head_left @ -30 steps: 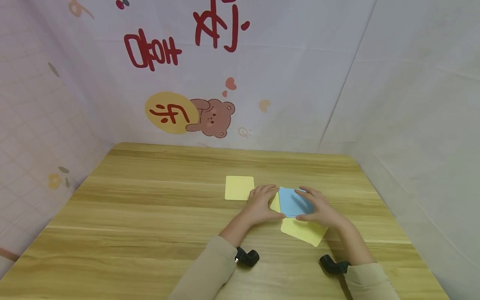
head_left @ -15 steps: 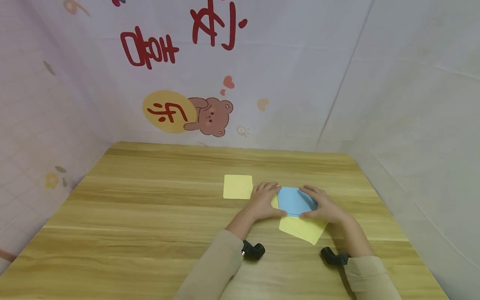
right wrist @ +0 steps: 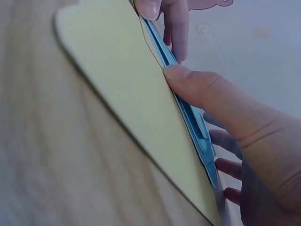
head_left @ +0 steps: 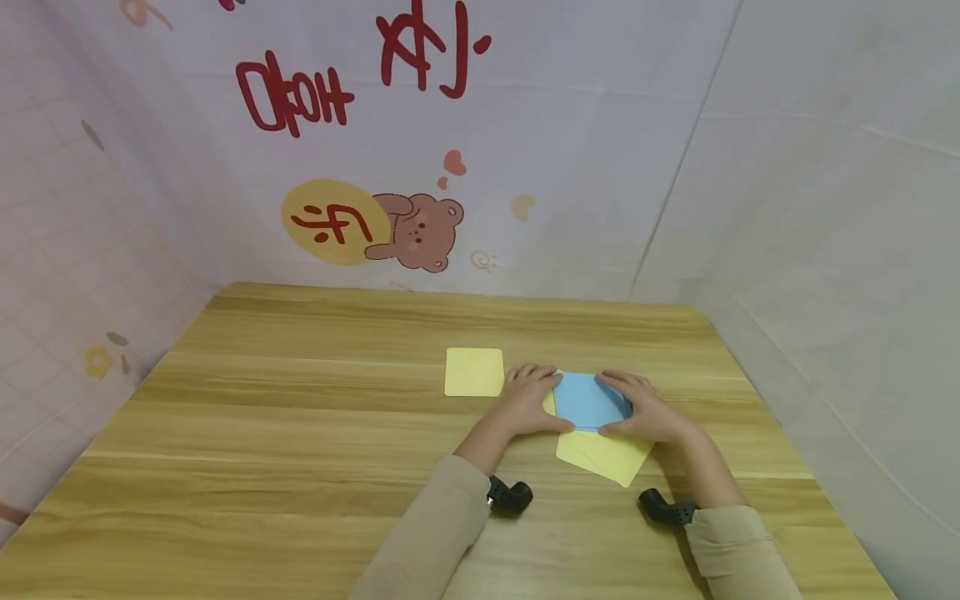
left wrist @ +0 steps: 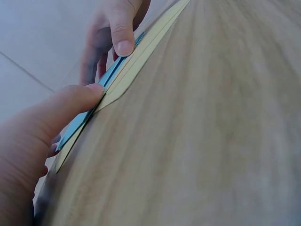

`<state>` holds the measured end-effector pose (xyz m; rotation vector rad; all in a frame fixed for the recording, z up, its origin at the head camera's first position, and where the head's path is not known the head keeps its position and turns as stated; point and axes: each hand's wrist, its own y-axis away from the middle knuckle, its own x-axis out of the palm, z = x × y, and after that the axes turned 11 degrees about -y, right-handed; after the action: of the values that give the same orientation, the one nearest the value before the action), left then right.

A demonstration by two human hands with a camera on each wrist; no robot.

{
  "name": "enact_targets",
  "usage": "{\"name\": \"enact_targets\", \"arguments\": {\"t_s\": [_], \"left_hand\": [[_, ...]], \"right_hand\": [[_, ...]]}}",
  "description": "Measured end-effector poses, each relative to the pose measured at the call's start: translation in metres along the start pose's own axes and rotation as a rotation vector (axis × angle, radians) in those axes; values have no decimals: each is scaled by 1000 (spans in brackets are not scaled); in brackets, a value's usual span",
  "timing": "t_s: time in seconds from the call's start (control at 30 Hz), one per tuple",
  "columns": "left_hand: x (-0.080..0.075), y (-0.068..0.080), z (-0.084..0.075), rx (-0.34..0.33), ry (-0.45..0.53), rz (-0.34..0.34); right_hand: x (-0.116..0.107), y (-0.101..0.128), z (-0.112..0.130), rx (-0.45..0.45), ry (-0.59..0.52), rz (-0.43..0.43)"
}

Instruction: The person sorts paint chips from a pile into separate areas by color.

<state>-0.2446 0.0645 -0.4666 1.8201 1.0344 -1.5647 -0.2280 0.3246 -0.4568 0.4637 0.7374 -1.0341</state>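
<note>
Right of centre in the head view, low on the wooden table (head_left: 300, 417), your two hands frame one item: a folded blue paper (head_left: 588, 402). Your left hand (head_left: 528, 404) holds its left edge, thumb along the near edge and fingers curled over the far corner. Your right hand (head_left: 645, 412) mirrors it on the right edge, thumb on the near corner and fingers curled over the top. Both hands are closed on the paper, pinching its edges. In the left wrist view, the left thumb tip presses the blue paper (left wrist: 89, 117) down at centre left, with the right thumb at the upper middle of the frame. In the right wrist view, the blue paper (right wrist: 188, 110) shows as a thin layered strip running from top centre to lower right. Beneath it lies a yellow sheet (head_left: 603, 458), tilted, its corner jutting toward the lower edge of the frame. Just left of your left hand, a second yellow square (head_left: 474, 372) lies flat on its own. Behind the table, upper left, hangs a backdrop (head_left: 570, 150) printed with a cartoon bear (head_left: 416, 232) and red lettering.
</note>
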Motion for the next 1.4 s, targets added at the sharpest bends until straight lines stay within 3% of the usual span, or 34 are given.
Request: {"name": "enact_targets", "arguments": {"t_s": [0.7, 1.13, 1.4], "left_hand": [[1, 2, 0, 18, 12, -84], [0, 16, 4, 25, 92, -162], [-3, 29, 9, 27, 124, -177]], "right_hand": [[-3, 3, 11, -9, 11, -24], [3, 5, 22, -56, 21, -61], [12, 7, 32, -98, 44, -78]]}}
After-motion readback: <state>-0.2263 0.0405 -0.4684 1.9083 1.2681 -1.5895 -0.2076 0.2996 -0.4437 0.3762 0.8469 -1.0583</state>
